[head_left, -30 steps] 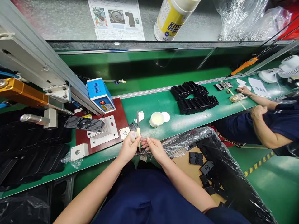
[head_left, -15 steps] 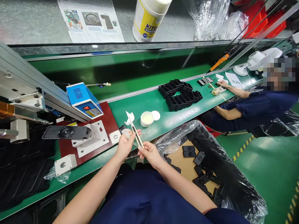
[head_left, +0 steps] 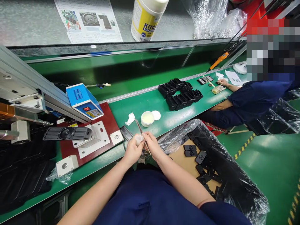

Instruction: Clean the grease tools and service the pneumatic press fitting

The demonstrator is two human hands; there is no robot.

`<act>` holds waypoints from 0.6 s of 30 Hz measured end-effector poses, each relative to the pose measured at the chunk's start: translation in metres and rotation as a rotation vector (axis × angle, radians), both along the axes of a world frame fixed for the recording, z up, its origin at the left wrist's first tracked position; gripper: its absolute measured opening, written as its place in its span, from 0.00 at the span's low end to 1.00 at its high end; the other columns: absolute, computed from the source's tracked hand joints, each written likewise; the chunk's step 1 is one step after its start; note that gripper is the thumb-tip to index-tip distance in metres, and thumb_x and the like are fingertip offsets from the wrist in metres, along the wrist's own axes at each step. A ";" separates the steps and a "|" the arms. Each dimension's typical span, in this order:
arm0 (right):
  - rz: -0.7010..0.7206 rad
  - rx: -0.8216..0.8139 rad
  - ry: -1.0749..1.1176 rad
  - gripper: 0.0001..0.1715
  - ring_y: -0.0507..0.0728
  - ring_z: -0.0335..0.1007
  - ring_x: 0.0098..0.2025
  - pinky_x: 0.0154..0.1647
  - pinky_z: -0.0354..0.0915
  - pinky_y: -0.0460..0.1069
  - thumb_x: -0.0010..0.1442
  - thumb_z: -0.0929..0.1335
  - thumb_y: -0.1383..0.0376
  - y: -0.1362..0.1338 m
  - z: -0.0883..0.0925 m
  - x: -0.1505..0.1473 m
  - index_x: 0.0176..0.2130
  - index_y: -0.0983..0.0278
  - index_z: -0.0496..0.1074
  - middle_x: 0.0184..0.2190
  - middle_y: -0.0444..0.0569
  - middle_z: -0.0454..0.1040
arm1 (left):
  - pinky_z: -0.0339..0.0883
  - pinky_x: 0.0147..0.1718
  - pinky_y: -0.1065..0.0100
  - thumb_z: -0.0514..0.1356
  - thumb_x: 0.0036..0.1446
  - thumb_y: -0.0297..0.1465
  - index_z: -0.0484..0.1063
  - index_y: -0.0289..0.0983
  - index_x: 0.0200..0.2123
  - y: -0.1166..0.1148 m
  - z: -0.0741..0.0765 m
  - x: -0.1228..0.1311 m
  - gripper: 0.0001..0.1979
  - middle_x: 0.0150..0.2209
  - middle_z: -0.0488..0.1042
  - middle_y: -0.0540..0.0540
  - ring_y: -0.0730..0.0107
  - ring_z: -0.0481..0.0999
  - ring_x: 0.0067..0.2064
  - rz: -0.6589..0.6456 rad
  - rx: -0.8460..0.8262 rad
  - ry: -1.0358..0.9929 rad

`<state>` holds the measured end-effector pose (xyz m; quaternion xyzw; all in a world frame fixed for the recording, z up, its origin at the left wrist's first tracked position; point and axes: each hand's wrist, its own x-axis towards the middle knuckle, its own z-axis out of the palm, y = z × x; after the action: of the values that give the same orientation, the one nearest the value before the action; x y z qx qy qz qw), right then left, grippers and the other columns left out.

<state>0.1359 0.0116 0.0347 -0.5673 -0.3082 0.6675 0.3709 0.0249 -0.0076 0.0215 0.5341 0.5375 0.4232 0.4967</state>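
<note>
My left hand (head_left: 134, 151) is closed around a small, round, whitish translucent piece (head_left: 139, 139), whose kind I cannot make out. Beside it, my right hand (head_left: 152, 144) grips a slim utility knife (head_left: 138, 125) with its thin end pointing up and away from me. The two hands touch or nearly touch, and the fingers hide much of both things. Just beyond them stands an open white tub (head_left: 147, 119) of pale yellow stuff, its white lid (head_left: 156, 115) lying alongside. A crumpled white tissue (head_left: 130, 119) and a narrow grey tray (head_left: 126, 133) lie to the left.
At left, a fixture on a red base (head_left: 109, 120) carries a black grilled part (head_left: 67, 133), near a blue box (head_left: 84, 100). Rows of black parts (head_left: 184, 100) stand farther right. A plastic-lined bin (head_left: 179, 159) holds more black parts. A co-worker's arm (head_left: 220, 105) rests at the far right.
My hands have come together and shifted slightly right. The utility knife has turned so its tip is now nearer the tub. The co-worker has leaned in toward the bench.
</note>
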 end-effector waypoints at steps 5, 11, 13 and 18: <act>-0.039 -0.003 0.019 0.18 0.45 0.51 0.14 0.14 0.46 0.42 0.50 0.68 0.53 0.000 0.000 -0.006 0.35 0.61 0.63 0.18 0.34 0.62 | 0.60 0.31 0.71 0.56 0.59 0.34 0.62 0.39 0.31 -0.001 0.002 -0.006 0.07 0.26 0.67 0.54 0.73 0.67 0.29 -0.058 0.019 0.005; -0.091 -0.040 0.029 0.16 0.45 0.51 0.16 0.15 0.45 0.41 0.48 0.67 0.59 -0.001 -0.001 -0.008 0.38 0.61 0.63 0.19 0.36 0.64 | 0.62 0.31 0.70 0.58 0.58 0.37 0.63 0.38 0.30 0.001 0.000 -0.009 0.09 0.26 0.67 0.53 0.72 0.68 0.29 -0.061 0.009 -0.122; -0.101 -0.053 0.040 0.18 0.45 0.50 0.16 0.14 0.44 0.41 0.48 0.66 0.61 -0.001 -0.001 -0.008 0.41 0.61 0.62 0.21 0.36 0.66 | 0.63 0.30 0.70 0.60 0.56 0.39 0.64 0.38 0.30 0.002 0.000 -0.008 0.11 0.26 0.67 0.53 0.72 0.68 0.28 -0.045 -0.015 -0.163; -0.104 -0.068 0.073 0.23 0.44 0.49 0.15 0.14 0.44 0.41 0.48 0.65 0.63 -0.003 0.004 -0.009 0.46 0.61 0.61 0.24 0.38 0.68 | 0.63 0.28 0.70 0.62 0.51 0.43 0.61 0.39 0.27 0.005 0.002 -0.009 0.16 0.25 0.66 0.54 0.73 0.67 0.26 -0.010 -0.057 -0.249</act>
<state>0.1271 0.0089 0.0386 -0.5700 -0.2418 0.6777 0.3968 0.0158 -0.0024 0.0230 0.4660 0.4809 0.4683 0.5765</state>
